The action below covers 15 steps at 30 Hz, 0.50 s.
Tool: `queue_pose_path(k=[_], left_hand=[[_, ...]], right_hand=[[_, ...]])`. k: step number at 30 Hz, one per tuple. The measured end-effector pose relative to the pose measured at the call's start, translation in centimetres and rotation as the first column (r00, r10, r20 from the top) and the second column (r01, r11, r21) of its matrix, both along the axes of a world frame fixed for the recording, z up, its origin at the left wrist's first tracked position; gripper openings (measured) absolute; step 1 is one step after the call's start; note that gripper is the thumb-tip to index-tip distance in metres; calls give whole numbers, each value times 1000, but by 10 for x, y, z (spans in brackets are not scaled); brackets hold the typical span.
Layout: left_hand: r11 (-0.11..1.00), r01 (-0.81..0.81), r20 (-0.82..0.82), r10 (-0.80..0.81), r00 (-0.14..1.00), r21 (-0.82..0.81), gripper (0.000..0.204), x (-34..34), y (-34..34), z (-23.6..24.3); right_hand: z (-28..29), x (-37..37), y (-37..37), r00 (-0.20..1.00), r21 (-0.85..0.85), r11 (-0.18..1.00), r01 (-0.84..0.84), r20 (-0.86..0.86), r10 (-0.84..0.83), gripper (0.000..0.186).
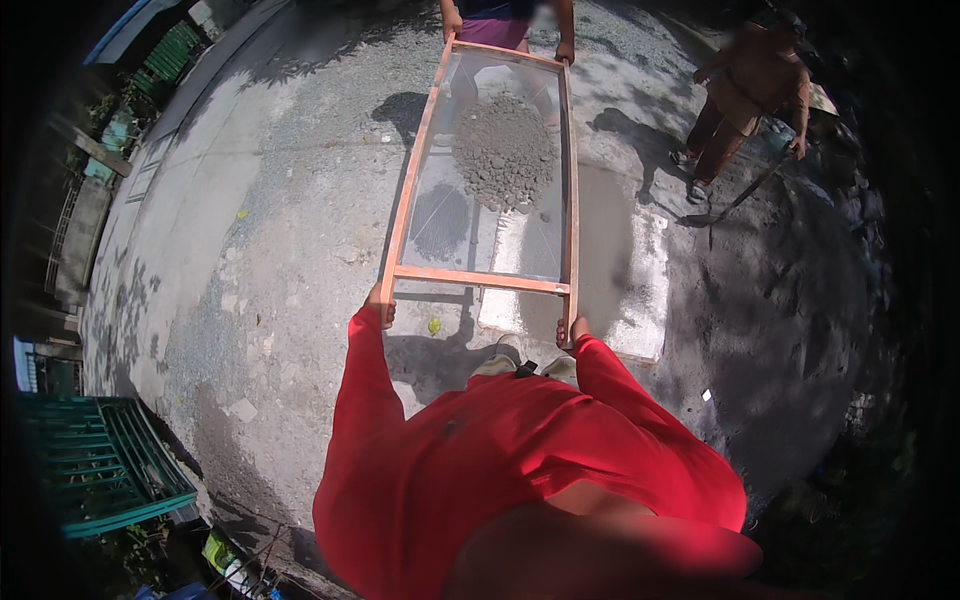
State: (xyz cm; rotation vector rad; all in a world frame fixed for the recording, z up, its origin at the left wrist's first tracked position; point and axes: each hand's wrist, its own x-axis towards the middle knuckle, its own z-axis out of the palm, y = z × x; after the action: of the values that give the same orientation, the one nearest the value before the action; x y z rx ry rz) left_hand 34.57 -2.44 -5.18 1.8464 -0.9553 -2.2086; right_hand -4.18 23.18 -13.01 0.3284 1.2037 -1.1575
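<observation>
My left hand [381, 306] grips the near left end of a wooden-framed mesh screen [480, 273], and my right hand [568, 332] holds its near right end. A mound of grey gravelly material [505, 150] lies on the mesh, toward the far half. At the far end, another person's two hands [564, 52] grip the frame's corners. Beneath the screen and extending to its right, a pale flat sheet [645, 300] lies on the ground, partly covered with fine grey material [605, 230].
A second person [750, 85] stands at the upper right, holding a long dark tool [745, 195] whose end reaches the ground. A green metal grille [120, 460] is at the lower left. Walls and fences [100, 150] line the left side of the concrete ground [270, 250].
</observation>
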Motion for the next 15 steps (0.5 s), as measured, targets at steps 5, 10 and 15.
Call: queue_pose_path(k=[5,10,15], left_hand=[[969,-248,-33,247,968,-16,48,14,20,10],[962,-273,50,273,961,1,48,69,27,31],[959,-277,127,282,951,-56,48,152,48,27]], right_hand=[[15,-4,-21,996,-21,996,-90,-26,89,37],[26,40,-41,994,-63,992,-110,2,110,37],[15,117,-24,981,-48,986,-160,99,164,43]])
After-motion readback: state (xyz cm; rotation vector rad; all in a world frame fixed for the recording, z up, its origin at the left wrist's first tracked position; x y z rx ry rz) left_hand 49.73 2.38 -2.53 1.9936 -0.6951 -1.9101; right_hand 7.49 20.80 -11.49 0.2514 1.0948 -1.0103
